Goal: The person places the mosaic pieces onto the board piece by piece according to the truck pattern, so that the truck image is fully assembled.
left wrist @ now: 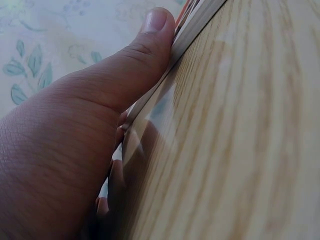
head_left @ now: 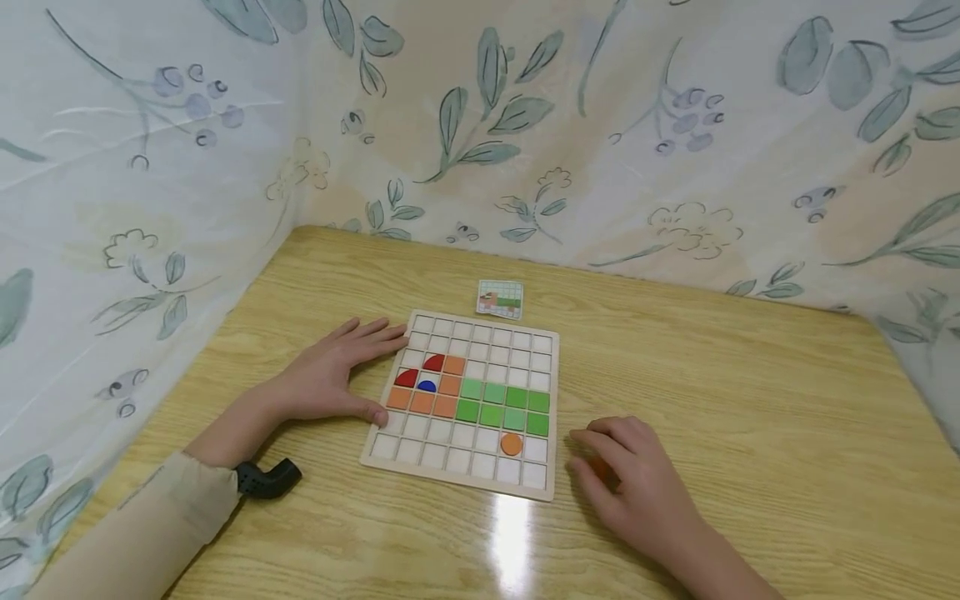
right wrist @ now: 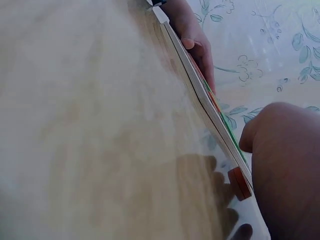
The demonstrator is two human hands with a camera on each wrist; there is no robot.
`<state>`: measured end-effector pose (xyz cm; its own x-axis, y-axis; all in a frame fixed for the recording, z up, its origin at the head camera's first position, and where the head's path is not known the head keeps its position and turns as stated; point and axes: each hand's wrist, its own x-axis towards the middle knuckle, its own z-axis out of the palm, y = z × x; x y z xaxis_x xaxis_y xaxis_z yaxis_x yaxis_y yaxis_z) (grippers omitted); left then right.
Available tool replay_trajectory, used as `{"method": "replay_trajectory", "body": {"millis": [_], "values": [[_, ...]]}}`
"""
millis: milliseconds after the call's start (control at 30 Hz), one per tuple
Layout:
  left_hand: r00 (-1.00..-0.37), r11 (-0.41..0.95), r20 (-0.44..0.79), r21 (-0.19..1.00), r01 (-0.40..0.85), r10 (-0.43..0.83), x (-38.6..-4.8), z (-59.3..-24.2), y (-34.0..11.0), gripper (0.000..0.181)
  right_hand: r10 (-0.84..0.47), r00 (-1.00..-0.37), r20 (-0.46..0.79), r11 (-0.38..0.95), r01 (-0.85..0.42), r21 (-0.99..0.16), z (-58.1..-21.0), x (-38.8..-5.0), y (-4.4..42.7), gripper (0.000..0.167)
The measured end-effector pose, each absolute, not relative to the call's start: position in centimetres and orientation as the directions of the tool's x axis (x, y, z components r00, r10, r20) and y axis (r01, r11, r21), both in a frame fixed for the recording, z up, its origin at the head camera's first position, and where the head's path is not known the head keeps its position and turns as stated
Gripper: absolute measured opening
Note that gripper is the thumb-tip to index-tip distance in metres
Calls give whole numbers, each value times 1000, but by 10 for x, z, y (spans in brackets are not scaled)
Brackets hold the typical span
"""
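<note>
In the head view, a wooden grid board (head_left: 433, 456) lies on the table, with orange and green squares, red quarter-round pieces, a blue half-round piece (head_left: 427, 386) and an orange disc (head_left: 512, 444) in its cells. My left hand (head_left: 322, 379) rests at the board's left side, fingers spread, thumb and fingertips touching its edge. Right of the board, my right hand (head_left: 637, 483) hovers low with bent fingers, thumb and index apart. Partly hidden beneath it is an orange piece (head_left: 606, 475); the right wrist view shows this orange piece (right wrist: 240, 183) on the tabletop, with no visible grip on it.
A small printed card (head_left: 500, 299) with a coloured grid picture lies just behind the board. The wooden table (head_left: 712, 375) reaches back to a leaf-patterned cloth (head_left: 480, 125), which also hangs along the left side. A black curved piece (head_left: 268, 479) sits at my left cuff.
</note>
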<state>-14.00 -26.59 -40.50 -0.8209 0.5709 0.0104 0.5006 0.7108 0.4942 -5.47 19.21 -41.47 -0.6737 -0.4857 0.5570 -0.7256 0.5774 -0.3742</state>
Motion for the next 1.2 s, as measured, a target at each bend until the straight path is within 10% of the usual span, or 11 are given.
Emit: {"method": "replay_trajectory", "body": {"millis": [1200], "values": [[-822,708,9,502,496,569,-139,-404,-266,119,-480,-700,529,584,-705,-402,-420,-43,207,25]]}}
